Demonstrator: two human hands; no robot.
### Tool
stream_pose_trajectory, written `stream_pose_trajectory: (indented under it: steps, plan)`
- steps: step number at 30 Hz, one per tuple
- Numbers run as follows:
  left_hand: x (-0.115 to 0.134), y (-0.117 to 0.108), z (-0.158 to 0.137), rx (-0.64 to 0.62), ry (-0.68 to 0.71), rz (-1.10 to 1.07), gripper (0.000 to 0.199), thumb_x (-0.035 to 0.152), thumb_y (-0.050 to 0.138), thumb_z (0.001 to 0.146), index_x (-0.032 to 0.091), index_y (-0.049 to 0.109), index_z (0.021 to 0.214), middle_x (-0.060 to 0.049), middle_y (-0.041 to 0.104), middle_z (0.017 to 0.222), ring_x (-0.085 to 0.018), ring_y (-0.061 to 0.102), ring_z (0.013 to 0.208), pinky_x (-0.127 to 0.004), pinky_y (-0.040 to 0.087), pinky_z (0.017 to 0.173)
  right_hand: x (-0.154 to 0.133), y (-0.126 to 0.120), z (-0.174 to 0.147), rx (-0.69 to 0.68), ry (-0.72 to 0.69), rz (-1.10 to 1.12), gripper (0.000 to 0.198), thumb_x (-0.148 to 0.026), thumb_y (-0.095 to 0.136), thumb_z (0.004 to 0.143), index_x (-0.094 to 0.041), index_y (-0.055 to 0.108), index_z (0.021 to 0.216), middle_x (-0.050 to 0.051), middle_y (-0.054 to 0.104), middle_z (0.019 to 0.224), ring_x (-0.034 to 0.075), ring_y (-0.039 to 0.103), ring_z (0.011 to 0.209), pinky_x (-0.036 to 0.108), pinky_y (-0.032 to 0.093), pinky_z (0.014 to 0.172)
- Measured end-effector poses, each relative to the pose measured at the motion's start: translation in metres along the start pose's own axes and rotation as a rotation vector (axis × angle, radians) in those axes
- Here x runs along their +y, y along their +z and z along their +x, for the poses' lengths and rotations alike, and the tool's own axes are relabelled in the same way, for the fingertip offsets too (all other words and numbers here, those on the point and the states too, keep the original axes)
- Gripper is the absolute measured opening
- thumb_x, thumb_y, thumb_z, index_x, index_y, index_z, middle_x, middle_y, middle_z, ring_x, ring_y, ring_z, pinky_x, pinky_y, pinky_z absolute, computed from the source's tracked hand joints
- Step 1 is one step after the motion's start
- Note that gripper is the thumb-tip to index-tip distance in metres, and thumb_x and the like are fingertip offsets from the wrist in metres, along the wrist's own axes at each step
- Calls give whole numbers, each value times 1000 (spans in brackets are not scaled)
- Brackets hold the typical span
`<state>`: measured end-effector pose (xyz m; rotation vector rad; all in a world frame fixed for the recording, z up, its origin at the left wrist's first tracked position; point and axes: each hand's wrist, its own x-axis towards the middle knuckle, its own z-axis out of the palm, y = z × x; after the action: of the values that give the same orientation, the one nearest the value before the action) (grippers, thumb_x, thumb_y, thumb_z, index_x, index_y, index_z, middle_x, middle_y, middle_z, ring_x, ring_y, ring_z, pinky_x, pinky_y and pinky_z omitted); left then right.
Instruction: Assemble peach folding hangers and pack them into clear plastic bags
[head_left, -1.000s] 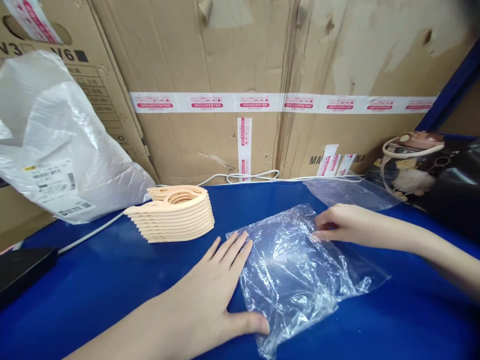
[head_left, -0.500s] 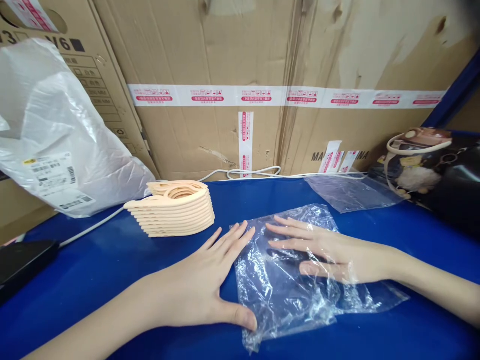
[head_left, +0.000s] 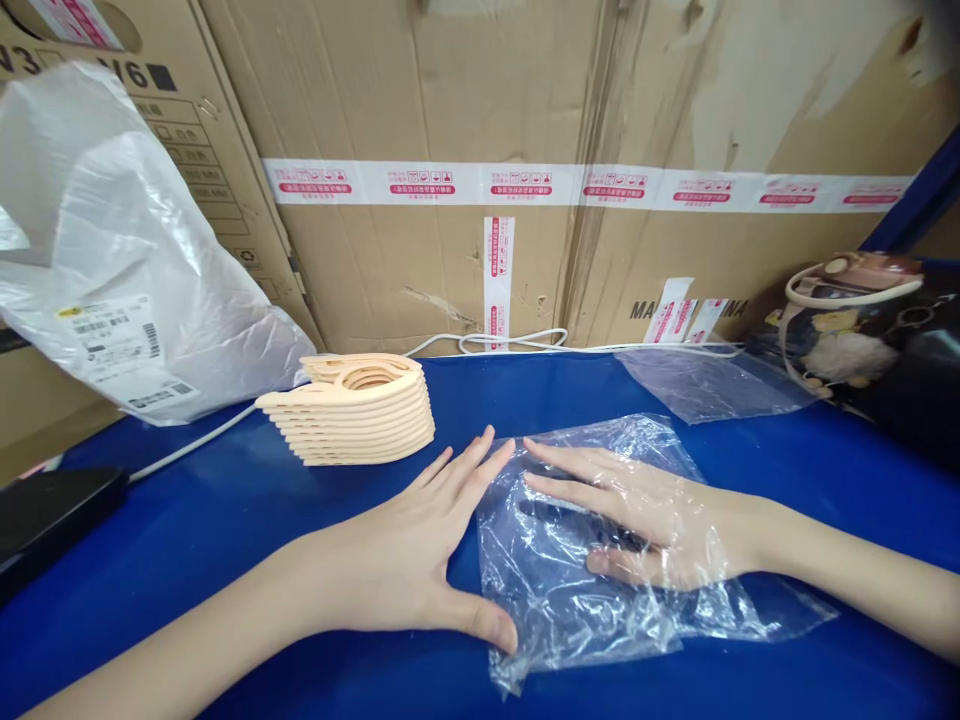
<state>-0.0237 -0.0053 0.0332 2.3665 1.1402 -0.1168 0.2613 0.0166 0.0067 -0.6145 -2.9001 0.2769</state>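
A clear plastic bag (head_left: 577, 615), crumpled and shiny, lies flat on the blue tabletop (head_left: 247, 540). My right hand (head_left: 660, 515) reaches inside it from the right, fingers stretched out and apart beneath the film. At the bag's left edge rests my left hand (head_left: 420, 560), thumb and fingers spread, the thumb and index fingertip touching the film. Neither hand grips anything. Behind my left hand stands a neat stack of beige plastic pieces (head_left: 360, 420), each curved with a rounded opening; I cannot make out their exact kind.
Cardboard boxes (head_left: 420, 260) wall off the back. A white plastic mailer (head_left: 150, 260) leans at the left, above a black device (head_left: 60, 520) with a cable. Another clear bag (head_left: 697, 385) lies back right, beside a cup with a handle (head_left: 847, 320) and a black bag (head_left: 922, 380).
My right hand has slid slightly left and deeper into the bag, its fingers now close to my left fingertips. The view has shifted a little.
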Motion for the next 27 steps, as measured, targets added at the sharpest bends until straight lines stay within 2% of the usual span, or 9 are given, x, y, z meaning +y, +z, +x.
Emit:
stream_pose_trajectory:
  steps: [8, 12, 16, 19, 22, 27]
  plan:
    - [-3, 1, -1, -8, -9, 16, 129, 86, 58, 68, 25, -17, 155, -12, -21, 160, -38, -11, 148, -65, 15, 117, -4, -4, -3, -50, 88, 51, 74, -44, 51, 98, -26, 13, 159, 11, 8, 167, 28, 12, 152, 55, 25, 117]
    - [-5, 0, -4, -22, -41, 26, 133, 87, 59, 66, 26, -20, 154, -12, -22, 160, -39, -12, 147, -64, 16, 117, -3, -11, -4, -56, 157, 108, 74, -49, 55, 95, -29, 20, 157, 10, 9, 167, 30, 15, 151, 56, 24, 117]
    - [-9, -1, -5, -10, -48, 38, 134, 87, 60, 66, 27, -22, 153, -13, -20, 161, -41, -8, 147, -64, 19, 117, 3, -27, -14, -125, 244, 173, 74, -50, 65, 89, -33, 32, 153, 6, 12, 166, 33, 17, 150, 55, 24, 117]
    - [-14, -2, -6, 21, -20, 50, 133, 83, 62, 68, 26, -21, 154, -15, -16, 162, -41, -3, 148, -63, 22, 116, 9, -38, -23, -194, 314, 201, 81, -49, 71, 83, -37, 32, 153, 4, 13, 166, 34, 18, 149, 56, 24, 117]
    - [-17, -3, -8, 68, 33, 66, 128, 77, 65, 72, 26, -18, 155, -15, -12, 163, -39, 0, 149, -59, 23, 118, 13, -43, -28, -208, 363, 236, 90, -49, 76, 78, -40, 28, 153, 3, 15, 166, 36, 18, 149, 57, 22, 117]
    - [-18, -6, -9, 39, 6, 41, 125, 77, 64, 74, 27, -19, 154, -9, -13, 164, -35, -2, 151, -55, 20, 120, 15, -46, -32, -228, 376, 288, 92, -48, 79, 75, -41, 28, 152, 1, 15, 166, 35, 16, 149, 54, 20, 119]
